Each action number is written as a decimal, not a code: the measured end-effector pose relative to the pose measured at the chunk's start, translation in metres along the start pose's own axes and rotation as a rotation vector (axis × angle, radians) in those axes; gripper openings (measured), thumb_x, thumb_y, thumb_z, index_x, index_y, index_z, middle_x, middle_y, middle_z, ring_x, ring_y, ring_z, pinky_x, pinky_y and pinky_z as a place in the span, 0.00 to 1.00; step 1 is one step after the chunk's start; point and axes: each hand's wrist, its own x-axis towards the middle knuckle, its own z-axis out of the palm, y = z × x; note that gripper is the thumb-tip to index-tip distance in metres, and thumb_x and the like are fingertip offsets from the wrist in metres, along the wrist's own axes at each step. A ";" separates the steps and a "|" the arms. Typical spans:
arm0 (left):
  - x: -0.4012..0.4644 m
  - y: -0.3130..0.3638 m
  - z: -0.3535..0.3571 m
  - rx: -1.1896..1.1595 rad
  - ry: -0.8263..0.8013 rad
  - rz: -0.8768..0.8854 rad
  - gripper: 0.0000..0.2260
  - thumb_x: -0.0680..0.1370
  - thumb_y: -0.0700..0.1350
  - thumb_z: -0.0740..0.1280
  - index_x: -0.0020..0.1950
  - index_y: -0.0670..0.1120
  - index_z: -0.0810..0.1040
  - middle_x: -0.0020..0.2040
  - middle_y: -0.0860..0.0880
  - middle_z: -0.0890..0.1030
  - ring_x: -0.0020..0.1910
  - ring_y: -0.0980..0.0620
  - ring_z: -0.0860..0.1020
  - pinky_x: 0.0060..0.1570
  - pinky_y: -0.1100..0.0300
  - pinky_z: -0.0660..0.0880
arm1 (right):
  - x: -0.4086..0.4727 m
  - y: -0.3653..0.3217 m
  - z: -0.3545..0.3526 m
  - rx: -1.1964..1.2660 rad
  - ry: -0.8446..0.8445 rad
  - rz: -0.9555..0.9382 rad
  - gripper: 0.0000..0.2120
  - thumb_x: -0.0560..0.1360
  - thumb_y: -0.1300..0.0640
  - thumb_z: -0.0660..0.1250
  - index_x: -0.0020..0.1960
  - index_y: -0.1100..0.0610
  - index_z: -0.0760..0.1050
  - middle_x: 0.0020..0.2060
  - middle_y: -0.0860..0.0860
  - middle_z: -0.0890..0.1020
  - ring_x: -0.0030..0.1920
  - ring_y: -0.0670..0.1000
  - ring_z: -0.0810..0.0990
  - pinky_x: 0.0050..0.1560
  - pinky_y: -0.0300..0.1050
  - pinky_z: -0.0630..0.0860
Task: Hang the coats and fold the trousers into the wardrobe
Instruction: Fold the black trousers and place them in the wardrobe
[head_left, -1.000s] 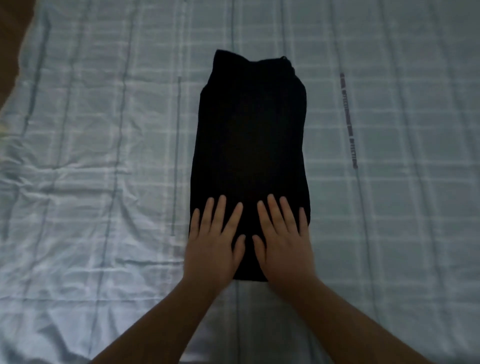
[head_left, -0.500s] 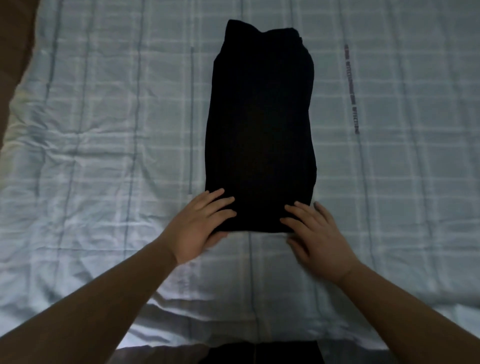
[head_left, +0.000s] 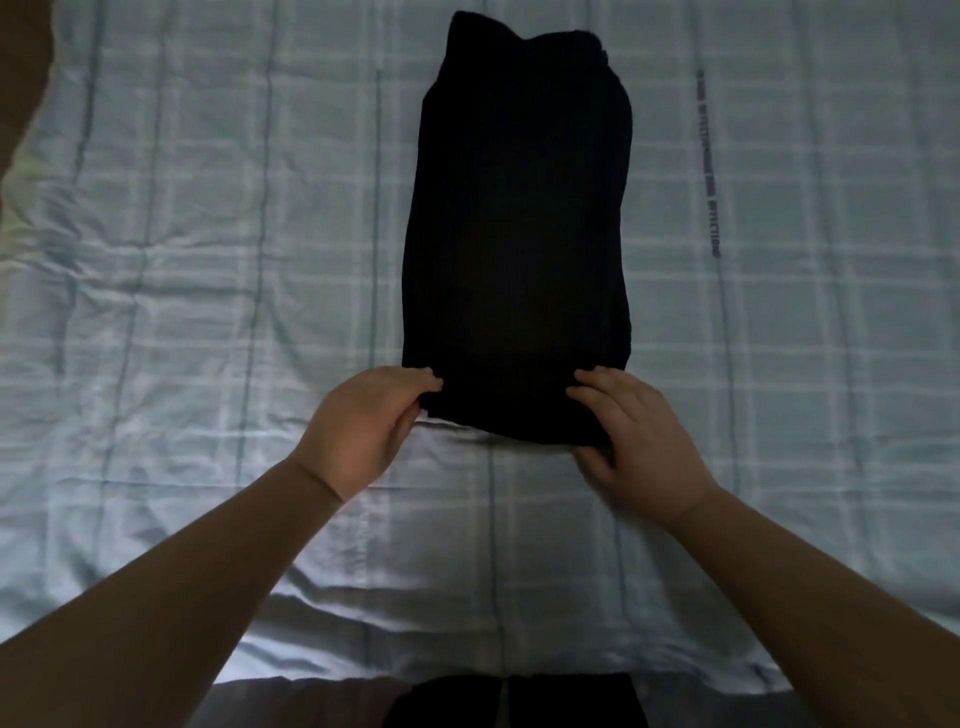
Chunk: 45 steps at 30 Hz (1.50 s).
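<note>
A pair of black trousers (head_left: 517, 244), folded into a long narrow rectangle, was laid flat on a pale blue checked bedsheet (head_left: 208, 260) and was seen from above by the head camera. The long axis of the folded trousers was directed away from the person, running from the near edge of the bed towards the far edge, almost parallel to the lengthwise stripes of the sheet. The far end was seen to be uneven, with a raised point at its left corner and a thicker bunched fold at its right corner; the near end was straight and was lifted slightly off the sheet, so that a thin shadow was cast beneath it. The near left corner was pinched by the left hand (head_left: 363, 426), with the thumb laid on top of the cloth and the remaining fingers curled underneath. The near right corner was gripped by the right hand (head_left: 639, 441), whose fingers were bent over the top of the edge; the position of its thumb could not be told. Both forearms were extended from the lower corners of the view, well apart from each other. A line of small dark printed lettering (head_left: 707, 166) was seen on the sheet to the right of the trousers, running parallel to them.
</note>
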 end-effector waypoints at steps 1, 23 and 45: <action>-0.001 0.003 -0.003 -0.003 0.008 0.004 0.16 0.79 0.45 0.58 0.62 0.44 0.80 0.60 0.44 0.83 0.56 0.45 0.82 0.60 0.55 0.74 | 0.001 -0.001 0.000 -0.024 0.002 0.009 0.26 0.73 0.51 0.69 0.70 0.57 0.74 0.70 0.54 0.75 0.71 0.56 0.70 0.73 0.48 0.61; -0.140 0.072 -0.046 -0.028 -0.206 0.215 0.17 0.77 0.42 0.61 0.66 0.50 0.74 0.61 0.48 0.82 0.60 0.53 0.78 0.66 0.66 0.67 | -0.134 -0.083 -0.063 0.022 -0.021 -0.152 0.24 0.73 0.63 0.64 0.68 0.55 0.74 0.58 0.53 0.84 0.58 0.51 0.80 0.69 0.48 0.70; 0.100 0.067 -0.103 -0.595 0.267 -0.544 0.07 0.80 0.42 0.67 0.54 0.52 0.81 0.48 0.56 0.84 0.47 0.62 0.81 0.45 0.71 0.75 | 0.090 -0.033 -0.137 0.581 0.265 0.574 0.06 0.80 0.57 0.66 0.52 0.46 0.77 0.43 0.37 0.81 0.44 0.29 0.77 0.42 0.21 0.68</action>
